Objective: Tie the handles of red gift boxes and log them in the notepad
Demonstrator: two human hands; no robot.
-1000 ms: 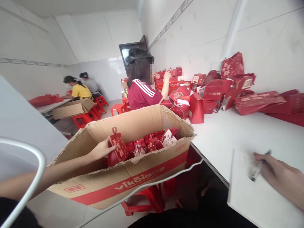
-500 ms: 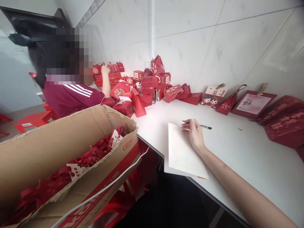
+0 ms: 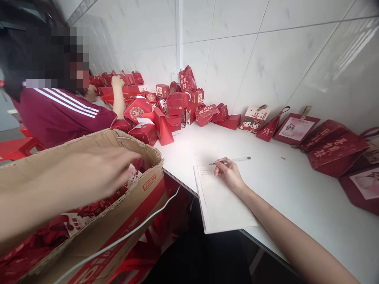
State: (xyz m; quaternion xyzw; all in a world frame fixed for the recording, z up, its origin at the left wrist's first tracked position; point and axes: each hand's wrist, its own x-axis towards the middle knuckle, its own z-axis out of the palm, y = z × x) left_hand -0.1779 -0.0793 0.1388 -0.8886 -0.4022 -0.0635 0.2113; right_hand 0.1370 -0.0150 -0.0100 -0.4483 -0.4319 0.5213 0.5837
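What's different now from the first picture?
The left hand held a red gift box; now that box isn't visible in it. The blurred hand has moved along the cardboard carton toward its table-side end; its grip is unclear. The view turned right. The right hand still holds the pen over the notebook.

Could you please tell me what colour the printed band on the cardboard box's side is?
The band is red; it shows best in the head view.
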